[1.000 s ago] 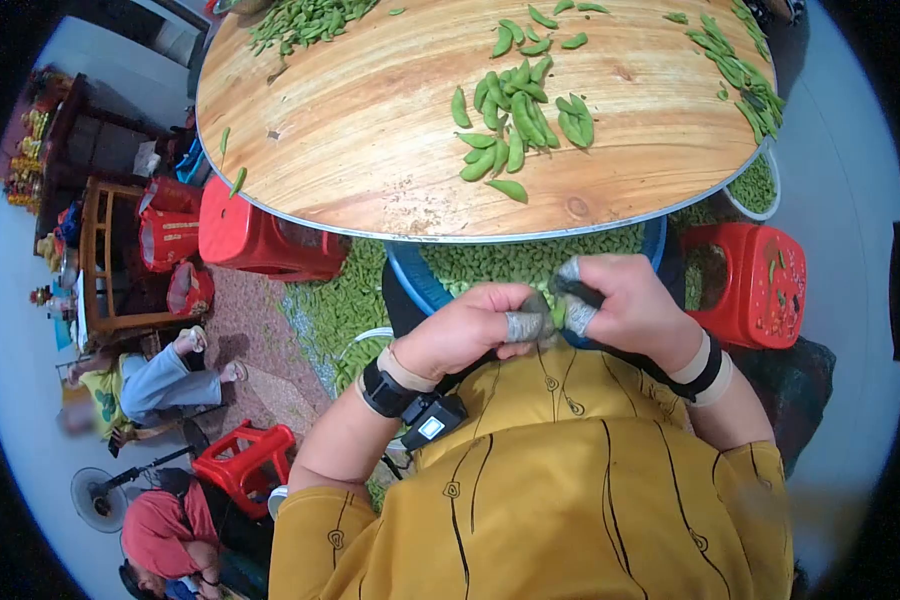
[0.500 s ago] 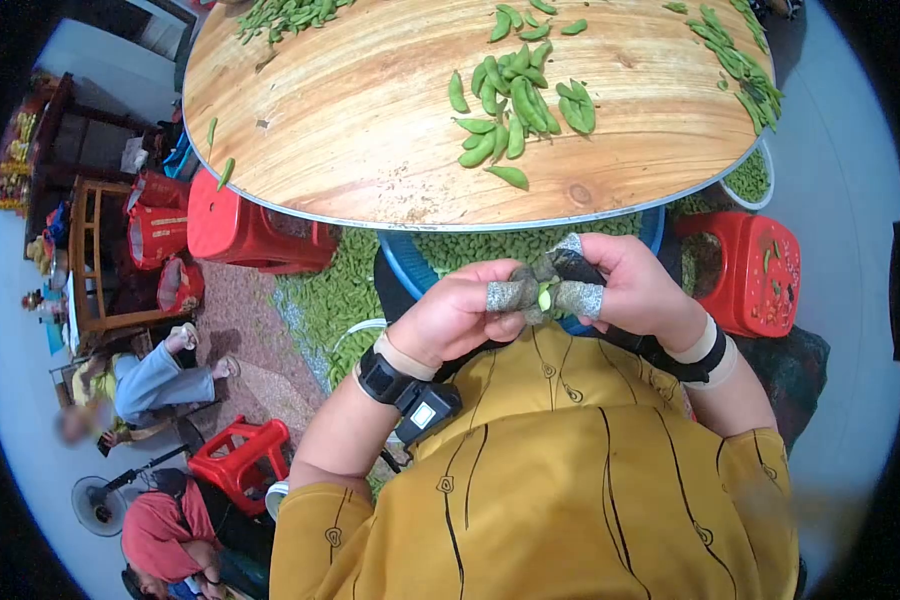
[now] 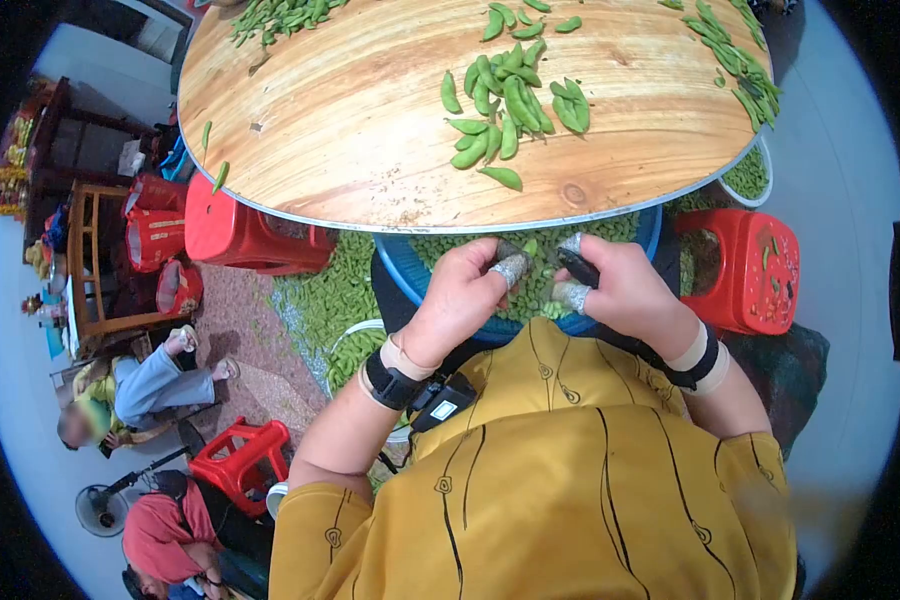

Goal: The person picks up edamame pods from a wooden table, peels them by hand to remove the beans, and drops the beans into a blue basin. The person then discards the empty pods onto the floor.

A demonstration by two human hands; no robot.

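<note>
Over a blue basin of shelled green beans, my left hand pinches a green pod between taped thumb and finger. To its right, apart from it, my right hand has silvery tape on its fingertips and is closed around a small black object, too small to make out fully. The basin lies below both hands, under the front edge of the wooden table. A pile of green pods rests on the tabletop in front of me.
Red stools stand at left and right. Pods cover the floor at the left, near a white-rimmed basket. A bowl of beans is at the right. Two people sit at lower left.
My hands have moved apart, with my left hand shifting slightly left and up. The pod now shows at my left fingertips, and more of the basin is visible between the hands.
</note>
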